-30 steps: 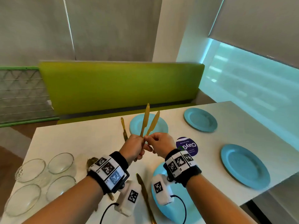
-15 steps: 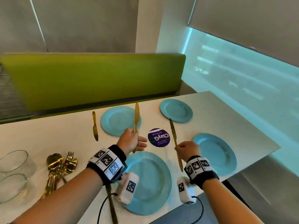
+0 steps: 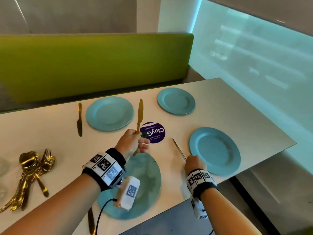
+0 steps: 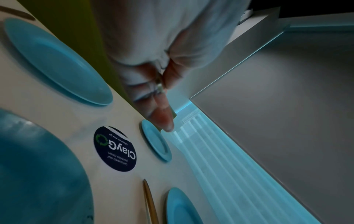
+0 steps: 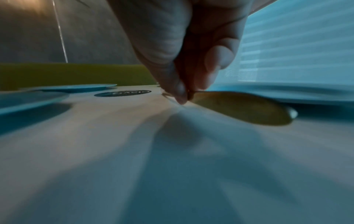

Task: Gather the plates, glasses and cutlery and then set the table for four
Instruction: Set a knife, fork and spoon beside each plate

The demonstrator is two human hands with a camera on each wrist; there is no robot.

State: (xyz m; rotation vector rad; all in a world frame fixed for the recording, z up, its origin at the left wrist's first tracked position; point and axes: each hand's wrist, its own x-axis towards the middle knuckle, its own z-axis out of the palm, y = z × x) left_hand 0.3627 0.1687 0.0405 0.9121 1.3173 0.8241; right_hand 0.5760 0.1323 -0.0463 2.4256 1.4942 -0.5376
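the left hand (image 3: 133,144) is raised above the white table (image 3: 228,106), thumb and fingers pinching the handle of a gold knife (image 3: 139,119) that stands nearly upright, blade up, over the gap between the far left plate (image 3: 109,113) and the round purple sticker (image 3: 153,132). the other fingers of that hand stick out loosely toward the sticker.

the right hand (image 3: 194,164) is low at the table's near edge, fingertips (image 5: 181,94) pinching the handle end of a second knife (image 3: 179,148). from the right wrist view that knife lies flat or nearly flat on the table, just left of the near right plate (image 3: 215,150); whether it fully touches the surface cannot be told.

4 blue plates sit on the table: the far left one, a far right plate (image 3: 176,101), the near right one, and a near plate (image 3: 149,192) partly hidden under the left wrist. a third knife (image 3: 79,119) lies left of the far left plate, and a fourth knife (image 3: 91,221) lies left of the near plate. a heap of gold spoons and forks (image 3: 32,173) rests at the left side of the table. a green bench (image 3: 94,65) runs behind.
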